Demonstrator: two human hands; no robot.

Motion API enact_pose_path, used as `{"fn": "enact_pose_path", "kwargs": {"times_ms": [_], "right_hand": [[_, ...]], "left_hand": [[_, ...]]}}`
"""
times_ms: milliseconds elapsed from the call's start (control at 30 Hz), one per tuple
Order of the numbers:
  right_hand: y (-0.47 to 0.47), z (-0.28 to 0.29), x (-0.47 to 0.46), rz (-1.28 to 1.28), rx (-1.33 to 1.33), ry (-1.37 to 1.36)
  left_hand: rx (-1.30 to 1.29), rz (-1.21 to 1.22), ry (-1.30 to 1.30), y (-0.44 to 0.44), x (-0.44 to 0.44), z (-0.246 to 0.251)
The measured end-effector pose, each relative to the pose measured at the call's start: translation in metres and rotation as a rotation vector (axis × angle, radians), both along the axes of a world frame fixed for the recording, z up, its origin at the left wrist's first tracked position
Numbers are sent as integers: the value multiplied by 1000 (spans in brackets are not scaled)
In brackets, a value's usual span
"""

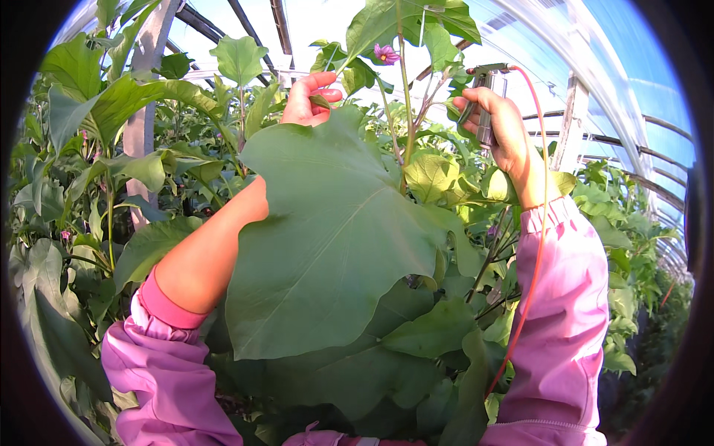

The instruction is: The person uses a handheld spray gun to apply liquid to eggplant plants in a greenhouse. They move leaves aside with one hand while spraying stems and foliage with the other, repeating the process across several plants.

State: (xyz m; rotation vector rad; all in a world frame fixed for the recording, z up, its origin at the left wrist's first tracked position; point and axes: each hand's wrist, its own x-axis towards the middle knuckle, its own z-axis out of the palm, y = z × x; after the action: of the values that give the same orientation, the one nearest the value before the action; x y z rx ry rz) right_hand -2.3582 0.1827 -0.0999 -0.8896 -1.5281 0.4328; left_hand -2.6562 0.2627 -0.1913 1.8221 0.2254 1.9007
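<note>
My left hand (312,100) is raised at the top middle, its fingers curled beside the stalk of an upper eggplant leaf (379,28). Whether it grips the stalk cannot be made out. A broad green eggplant leaf (334,240) hangs in front of my left wrist and hides part of it. To the right, my right hand (502,125) is closed around a metal trigger tool (486,117) fed by a thin red hose (538,240). Between the hands rises an eggplant stem (409,117), with a purple flower (386,54) near its top.
Dense eggplant plants (72,184) crowd both sides. A post (142,106) stands at the left and another post (572,120) at the right. Clear plastic sheeting (608,61) on curved ribs arches overhead. The red hose runs down along my right sleeve.
</note>
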Motion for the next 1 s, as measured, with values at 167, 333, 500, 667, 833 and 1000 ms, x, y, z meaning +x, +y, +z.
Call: {"fn": "enact_pose_path", "kwargs": {"times_ms": [167,333,500,667,833,1000], "right_hand": [[-5,-6,-8,20,107,-266],[-12,-15,0,78,107,-129],[-11,-46,-14,226,156,292],[-12,-47,-38,219,197,241],[-11,-48,-6,341,343,311],[-38,-26,26,203,329,18]], "left_hand": [[128,50,25,-4,-13,6],[208,-73,32,-38,30,85],[355,840,719,-41,100,146],[719,1480,652,3,118,146],[795,1434,615,-5,143,136],[1241,1273,533,-14,132,104]]}}
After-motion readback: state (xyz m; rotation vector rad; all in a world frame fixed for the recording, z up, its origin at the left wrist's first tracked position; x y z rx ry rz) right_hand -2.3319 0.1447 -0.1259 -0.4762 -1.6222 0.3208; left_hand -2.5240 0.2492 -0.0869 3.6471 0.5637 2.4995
